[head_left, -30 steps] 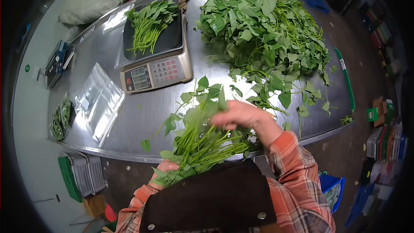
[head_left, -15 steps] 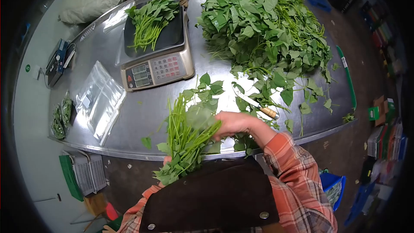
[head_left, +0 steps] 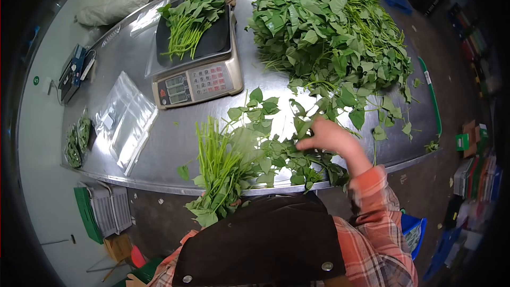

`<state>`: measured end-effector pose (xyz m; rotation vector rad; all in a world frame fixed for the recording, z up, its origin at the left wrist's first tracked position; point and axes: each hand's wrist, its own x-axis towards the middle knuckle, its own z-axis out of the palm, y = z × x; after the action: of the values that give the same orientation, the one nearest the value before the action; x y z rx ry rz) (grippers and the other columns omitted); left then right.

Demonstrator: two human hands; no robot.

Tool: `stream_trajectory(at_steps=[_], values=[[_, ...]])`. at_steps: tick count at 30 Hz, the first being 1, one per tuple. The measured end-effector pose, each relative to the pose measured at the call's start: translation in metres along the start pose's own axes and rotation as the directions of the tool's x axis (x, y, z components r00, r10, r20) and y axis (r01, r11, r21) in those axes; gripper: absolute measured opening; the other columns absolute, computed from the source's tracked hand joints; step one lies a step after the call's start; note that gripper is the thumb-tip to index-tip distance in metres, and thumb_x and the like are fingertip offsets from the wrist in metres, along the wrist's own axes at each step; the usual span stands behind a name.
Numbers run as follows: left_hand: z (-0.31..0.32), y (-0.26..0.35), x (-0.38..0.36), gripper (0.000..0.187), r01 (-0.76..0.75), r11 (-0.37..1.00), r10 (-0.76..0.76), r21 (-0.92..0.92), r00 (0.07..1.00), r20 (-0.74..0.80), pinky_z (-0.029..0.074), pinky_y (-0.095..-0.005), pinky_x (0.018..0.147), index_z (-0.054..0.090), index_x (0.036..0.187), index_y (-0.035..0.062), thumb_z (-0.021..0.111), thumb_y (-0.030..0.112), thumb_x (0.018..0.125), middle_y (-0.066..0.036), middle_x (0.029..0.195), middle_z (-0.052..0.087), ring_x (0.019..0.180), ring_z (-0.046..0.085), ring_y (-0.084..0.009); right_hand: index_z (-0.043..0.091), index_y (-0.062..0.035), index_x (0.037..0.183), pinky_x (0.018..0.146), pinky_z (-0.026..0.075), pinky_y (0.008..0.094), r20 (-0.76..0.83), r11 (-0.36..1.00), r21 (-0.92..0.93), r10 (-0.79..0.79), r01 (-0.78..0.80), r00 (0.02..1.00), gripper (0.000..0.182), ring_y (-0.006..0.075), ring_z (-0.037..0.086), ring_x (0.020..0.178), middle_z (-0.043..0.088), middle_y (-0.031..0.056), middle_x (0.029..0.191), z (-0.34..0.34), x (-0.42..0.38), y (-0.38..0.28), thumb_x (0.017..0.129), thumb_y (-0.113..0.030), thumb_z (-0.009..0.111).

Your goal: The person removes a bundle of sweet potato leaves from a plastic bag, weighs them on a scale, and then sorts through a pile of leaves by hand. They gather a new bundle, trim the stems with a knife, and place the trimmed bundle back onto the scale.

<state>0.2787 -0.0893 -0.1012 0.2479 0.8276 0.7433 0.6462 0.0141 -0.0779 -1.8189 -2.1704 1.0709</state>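
Observation:
My left hand (head_left: 237,202) is mostly hidden beneath a bundle of leafy green stems (head_left: 217,151), which it holds at the table's front edge, stems pointing up and leaves down. My right hand (head_left: 333,138) is over loose leafy sprigs (head_left: 297,162) right of the bundle, thumb and fingers apart. The knife is not visible; my right hand covers its earlier spot. A large heap of greens (head_left: 329,37) lies at the back right. Another small bunch (head_left: 186,29) rests on the scale (head_left: 212,79).
Clear plastic bags (head_left: 125,122) lie on the metal table (head_left: 159,165) at left, near packed greens (head_left: 77,141). A green strip (head_left: 431,95) lies along the right edge. Crates (head_left: 109,210) stand below left, and a blue container (head_left: 413,228) is below right.
My right hand has left the bundle and moved right, its fingers now spread over the place where the knife lay. The bundle in my left hand stands more upright.

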Motion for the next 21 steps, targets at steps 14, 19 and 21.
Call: stream_trajectory(at_steps=[14,19,21], values=[[-0.001,0.008,-0.009,0.068,-0.057,0.998,0.057,0.010,0.997,-0.042,0.041,-0.0341,0.096,0.042,0.130,-0.0010,0.064,-0.002,0.066,-0.012,0.122,0.054,0.113,0.052,-0.0205,0.061,0.0000,0.098,0.061,0.051,0.0243,0.141,0.544,0.838,-0.272,0.032,0.952,0.018,0.0112,0.061,0.065,0.065,0.0056,0.077,0.032,-0.016,-0.100,0.088,-0.014,0.055],[-0.003,0.010,-0.013,0.068,-0.075,0.997,0.075,0.012,0.996,-0.042,0.041,-0.0341,0.096,0.042,0.130,-0.0011,0.064,-0.002,0.066,-0.012,0.122,0.055,0.113,0.052,-0.0205,0.061,0.0007,0.094,0.072,0.050,0.0254,-0.160,0.632,0.727,-0.227,0.271,0.961,0.012,0.0134,0.063,0.076,0.065,0.0073,0.089,0.032,-0.021,-0.082,0.089,-0.003,0.051],[-0.003,0.011,-0.015,0.068,-0.082,0.997,0.083,0.011,0.996,-0.042,0.041,-0.0341,0.096,0.043,0.130,-0.0011,0.064,-0.002,0.066,-0.012,0.122,0.055,0.113,0.052,-0.0205,0.061,0.0011,0.093,0.073,0.050,0.0269,-0.384,0.768,0.403,-0.352,0.498,0.854,0.012,0.0153,0.063,0.077,0.065,0.0079,0.090,0.024,-0.026,-0.076,0.088,-0.002,0.051]])
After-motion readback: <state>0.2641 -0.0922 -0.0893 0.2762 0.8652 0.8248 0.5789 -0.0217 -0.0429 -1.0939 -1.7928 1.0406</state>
